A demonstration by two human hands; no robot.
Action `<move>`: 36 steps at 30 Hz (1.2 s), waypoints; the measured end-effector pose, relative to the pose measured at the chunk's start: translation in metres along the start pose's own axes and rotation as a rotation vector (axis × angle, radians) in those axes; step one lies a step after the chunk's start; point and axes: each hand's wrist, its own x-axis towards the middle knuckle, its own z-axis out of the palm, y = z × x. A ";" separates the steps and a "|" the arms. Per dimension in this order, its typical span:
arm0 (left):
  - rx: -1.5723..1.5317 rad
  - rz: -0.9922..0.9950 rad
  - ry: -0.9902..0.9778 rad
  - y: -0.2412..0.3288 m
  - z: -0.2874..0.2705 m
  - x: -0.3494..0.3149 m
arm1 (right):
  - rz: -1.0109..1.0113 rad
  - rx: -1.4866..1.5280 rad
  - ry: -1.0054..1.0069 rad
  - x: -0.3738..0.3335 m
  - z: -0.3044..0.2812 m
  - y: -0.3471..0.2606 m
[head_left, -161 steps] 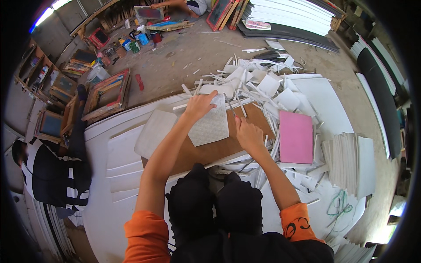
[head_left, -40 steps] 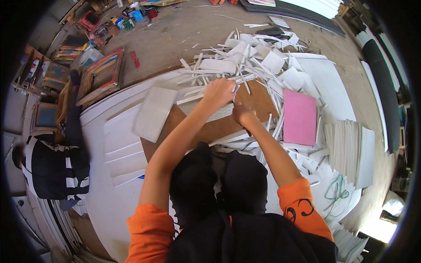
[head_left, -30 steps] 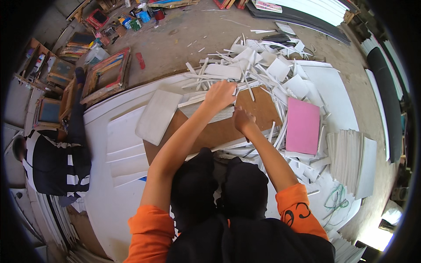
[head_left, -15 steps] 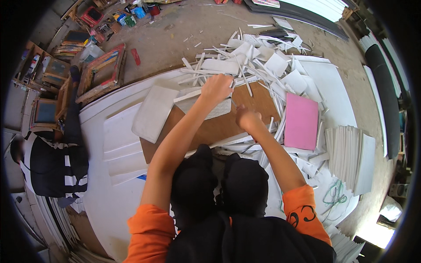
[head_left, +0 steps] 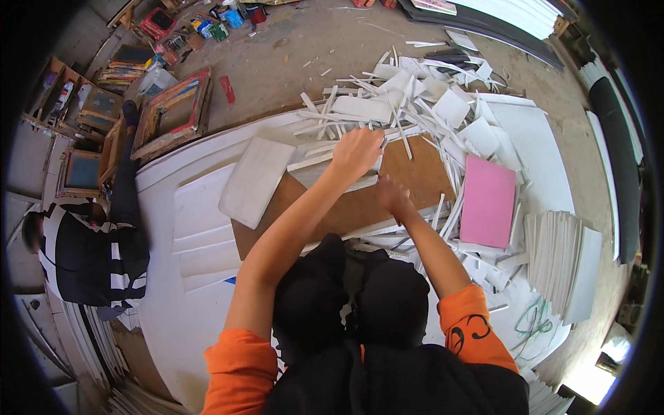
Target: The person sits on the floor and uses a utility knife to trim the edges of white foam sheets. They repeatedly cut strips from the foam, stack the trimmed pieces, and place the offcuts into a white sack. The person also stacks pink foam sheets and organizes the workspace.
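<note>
My left hand (head_left: 358, 151) is closed, pressing down at the end of a long white strip (head_left: 308, 163). The strip lies along a pale sheet piece (head_left: 360, 184), partly hidden by my left forearm. Just to the right and nearer to me, my right hand (head_left: 395, 198) is closed, its fingers curled toward that sheet's right edge. Whatever it grips is too hidden to name. Under both lies a brown board (head_left: 418, 169), set across my front.
White offcuts (head_left: 408, 90) pile up beyond and right of the board. A pink panel (head_left: 487, 202) and a stack of white sheets (head_left: 553, 259) stand at right. A grey-white panel (head_left: 256, 181) overlaps the board's left end. Another person (head_left: 90, 256) sits at far left.
The whole view has shifted slightly. My right hand has drawn a little closer to my left, and the thin tool that showed at its fingers is now mostly hidden. My left hand stays put.
</note>
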 end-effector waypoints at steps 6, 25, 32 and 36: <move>-0.019 -0.001 0.045 0.004 -0.002 -0.005 | 0.082 0.054 -0.285 -0.023 -0.045 -0.009; -0.110 -0.033 -0.061 0.005 -0.004 -0.003 | 0.056 0.118 0.104 0.001 0.096 0.034; -0.026 -0.050 -0.082 -0.003 -0.001 0.006 | -0.008 0.060 0.192 -0.028 0.110 0.053; -0.044 -0.074 -0.002 -0.016 0.004 0.009 | -0.009 0.041 0.163 -0.064 0.116 0.067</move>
